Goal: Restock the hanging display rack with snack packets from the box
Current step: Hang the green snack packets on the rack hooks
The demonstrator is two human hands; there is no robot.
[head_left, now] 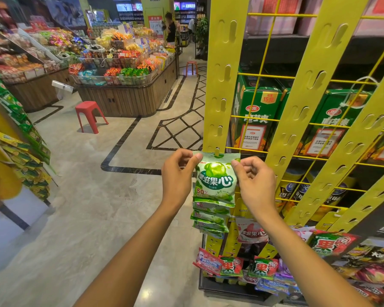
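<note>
Green foil, light and crinkly, is pinched at the green packet (215, 180)'s top corners by the left hand (178, 176) and right hand (254, 181), fingers closed, against the leftmost yellow strip (222, 74). Whether its hole has caught the hook cannot quite be seen. Similar packets (210, 220) hang below.

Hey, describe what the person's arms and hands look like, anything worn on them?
Both forearms are bare as far as the frame shows: no sleeves in view. The left hand and right hand wear no gloves, and no rings, watch or bracelet show. Fingernails look short and unpainted.
</note>
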